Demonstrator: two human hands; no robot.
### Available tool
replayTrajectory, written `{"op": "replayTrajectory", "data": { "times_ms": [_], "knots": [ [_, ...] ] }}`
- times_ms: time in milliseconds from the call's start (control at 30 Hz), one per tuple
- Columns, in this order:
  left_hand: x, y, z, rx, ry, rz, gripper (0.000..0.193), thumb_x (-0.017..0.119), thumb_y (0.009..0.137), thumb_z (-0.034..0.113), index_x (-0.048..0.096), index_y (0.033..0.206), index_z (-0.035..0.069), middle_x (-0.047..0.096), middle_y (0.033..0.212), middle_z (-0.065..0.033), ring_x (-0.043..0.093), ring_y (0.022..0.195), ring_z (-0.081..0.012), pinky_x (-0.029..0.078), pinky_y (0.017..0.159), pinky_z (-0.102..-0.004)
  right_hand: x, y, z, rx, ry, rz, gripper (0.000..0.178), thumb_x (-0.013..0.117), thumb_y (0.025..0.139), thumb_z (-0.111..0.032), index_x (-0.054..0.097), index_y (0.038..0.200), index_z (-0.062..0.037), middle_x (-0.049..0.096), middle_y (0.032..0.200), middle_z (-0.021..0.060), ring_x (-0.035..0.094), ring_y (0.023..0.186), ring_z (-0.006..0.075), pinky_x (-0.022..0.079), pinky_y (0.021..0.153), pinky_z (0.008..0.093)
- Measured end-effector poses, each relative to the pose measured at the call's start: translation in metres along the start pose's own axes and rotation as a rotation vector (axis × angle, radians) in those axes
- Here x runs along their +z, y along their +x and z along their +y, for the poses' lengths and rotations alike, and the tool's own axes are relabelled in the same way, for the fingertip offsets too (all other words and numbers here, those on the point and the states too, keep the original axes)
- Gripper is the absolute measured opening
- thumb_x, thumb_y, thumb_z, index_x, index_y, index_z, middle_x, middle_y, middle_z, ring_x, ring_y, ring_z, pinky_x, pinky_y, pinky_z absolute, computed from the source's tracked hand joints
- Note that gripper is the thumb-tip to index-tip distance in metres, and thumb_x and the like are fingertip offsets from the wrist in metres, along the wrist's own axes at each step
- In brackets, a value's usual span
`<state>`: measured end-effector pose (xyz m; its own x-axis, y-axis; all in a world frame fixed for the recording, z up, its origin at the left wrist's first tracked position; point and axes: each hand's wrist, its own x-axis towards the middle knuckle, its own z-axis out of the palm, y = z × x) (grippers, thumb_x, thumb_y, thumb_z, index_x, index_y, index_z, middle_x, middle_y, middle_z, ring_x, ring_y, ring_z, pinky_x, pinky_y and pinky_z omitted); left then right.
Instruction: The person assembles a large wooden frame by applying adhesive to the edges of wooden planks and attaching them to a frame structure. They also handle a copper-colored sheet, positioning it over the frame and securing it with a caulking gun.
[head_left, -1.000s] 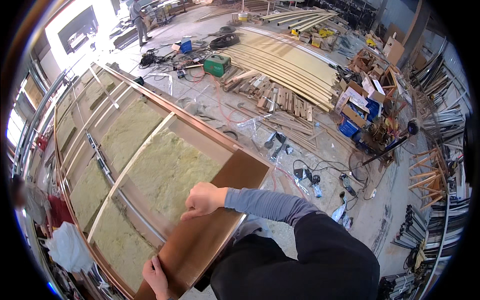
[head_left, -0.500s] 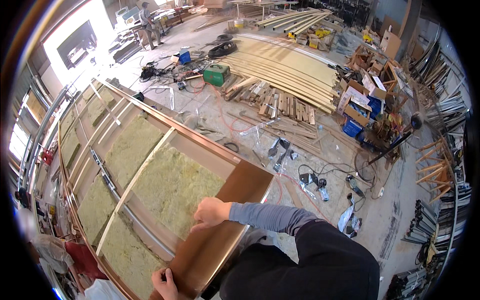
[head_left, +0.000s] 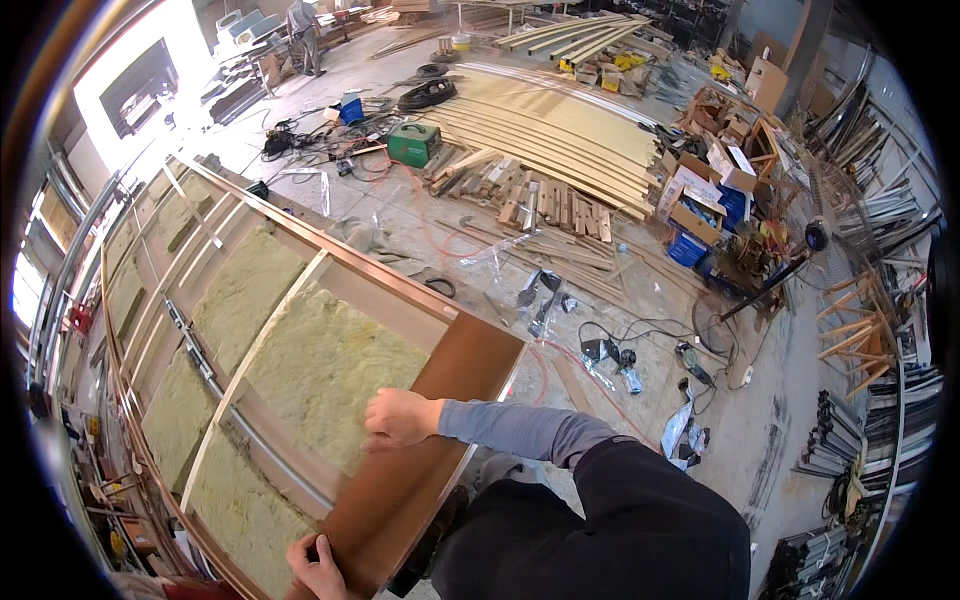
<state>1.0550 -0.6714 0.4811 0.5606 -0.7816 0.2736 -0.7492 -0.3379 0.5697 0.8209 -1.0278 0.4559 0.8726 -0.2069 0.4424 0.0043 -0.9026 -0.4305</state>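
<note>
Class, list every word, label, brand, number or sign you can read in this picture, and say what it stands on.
No text is clear enough to quote.
Green case: any markings too small to read.
Cardboard boxes: any print too small or blurred.
Brown panel: no lettering visible.

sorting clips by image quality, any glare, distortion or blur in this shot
Head view: glare washes the bright opening at upper left nearly white; head view: the pale wooden strip looks bowed, likely by the fisheye, and the corners go black; head view: the right hand and left hand by the brown panel have readable outlines, without heavy blur.
</note>
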Motion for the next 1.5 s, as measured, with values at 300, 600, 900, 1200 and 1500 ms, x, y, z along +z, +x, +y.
{"op": "replayTrajectory", "data": {
  "times_ms": [300, 600, 900, 1200, 1500],
  "knots": [
    [0.001, 0.003, 0.000, -0.139, -0.046, -0.052, 0.016, 0.077, 0.093, 0.015, 0.071, 0.098, 0.001, 0.066, 0.098, -0.0134, 0.063, 0.089, -0.0280, 0.052, 0.083, -0.0411, -0.054, -0.028, 0.049, 0.202, -0.318, 0.429, 0.031, 0.073, 0.095, -0.037, 0.062, 0.089, -0.0084, 0.059, 0.093, 0.0100, 0.059, 0.095, 0.0327, 0.046, 0.085, 0.0470],
    [-0.012, 0.020, 0.065, -0.079, -0.003, -0.064, 0.023, 0.074, 0.095, 0.019, 0.077, 0.098, -0.003, 0.076, 0.097, -0.0222, 0.069, 0.091, -0.0377, 0.054, 0.087, -0.0467, -0.082, -0.058, 0.091, 0.390, -0.344, 0.523, 0.055, 0.073, 0.095, -0.042, 0.058, 0.128, -0.0013, 0.059, 0.120, 0.0196, 0.055, 0.118, 0.0397, 0.043, 0.104, 0.0517],
    [0.000, 0.015, 0.070, 0.041, 0.221, 0.021, 0.022, 0.074, 0.096, 0.020, 0.077, 0.097, -0.002, 0.075, 0.095, -0.0224, 0.067, 0.088, -0.0427, 0.053, 0.086, -0.0504, -0.082, -0.056, 0.098, 0.457, -0.311, 0.413, 0.059, 0.068, 0.099, -0.047, 0.056, 0.131, 0.0004, 0.059, 0.127, 0.0199, 0.054, 0.122, 0.0401, 0.041, 0.107, 0.0522],
    [0.002, 0.022, 0.066, 0.014, 0.176, 0.067, 0.025, 0.075, 0.098, 0.020, 0.076, 0.100, -0.004, 0.074, 0.093, -0.0246, 0.066, 0.086, -0.0405, 0.053, 0.083, -0.0490, -0.083, -0.064, 0.110, 0.462, -0.131, 0.638, 0.040, 0.071, 0.100, -0.030, 0.059, 0.125, -0.0011, 0.062, 0.115, 0.0165, 0.056, 0.111, 0.0373, 0.046, 0.097, 0.0461],
    [0.005, 0.020, 0.060, -0.408, -0.037, -0.015, 0.038, 0.075, 0.100, 0.029, 0.074, 0.095, -0.009, 0.073, 0.091, -0.0244, 0.064, 0.084, -0.0327, 0.053, 0.079, -0.0455, -0.087, -0.071, 0.114, 0.471, 0.201, 0.593, 0.024, 0.063, 0.106, -0.025, 0.058, 0.117, -0.0043, 0.060, 0.097, 0.0116, 0.059, 0.097, 0.0324, 0.047, 0.091, 0.0445]
  ]
}}
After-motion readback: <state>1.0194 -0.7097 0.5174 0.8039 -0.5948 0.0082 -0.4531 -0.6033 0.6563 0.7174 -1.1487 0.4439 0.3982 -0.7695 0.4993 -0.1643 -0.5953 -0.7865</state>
